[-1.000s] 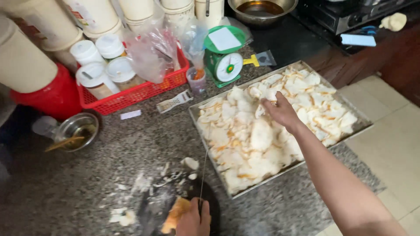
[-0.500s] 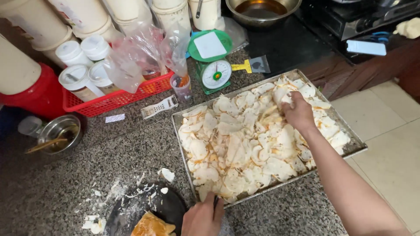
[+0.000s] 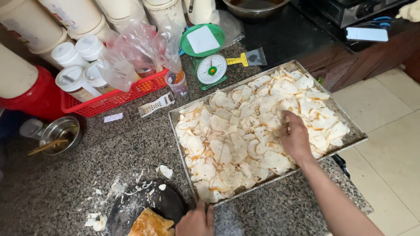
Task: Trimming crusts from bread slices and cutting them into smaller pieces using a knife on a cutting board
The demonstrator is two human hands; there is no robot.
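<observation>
Slices of pale, thin, orange-edged food [image 3: 227,144] filled the shallow rectangular metal tray [image 3: 350,126] that sat on the speckled grey granite surface [image 3: 87,175], and your right hand [image 3: 295,137] lay palm down on them near the tray's right half, its fingers [image 3: 284,120] curled together into the heap; whether they pinched a slice, the view did not show. Your left hand [image 3: 194,223] was at the bottom edge of the view, just below the tray's near rim, closed around a thin dark handle whose rest was hidden, so you could not tell what it belonged to. Just left of that hand lay a round black board [image 3: 166,203] with an orange-brown lump [image 3: 148,223] on it and white scraps [image 3: 94,220] scattered about. Beyond the tray stood a green kitchen scale with a round dial [image 3: 210,67], a small white grater [image 3: 156,105], a red plastic basket [image 3: 113,98] of white-lidded tubs and clear bags, and a small steel bowl [image 3: 59,133] far to the left.
</observation>
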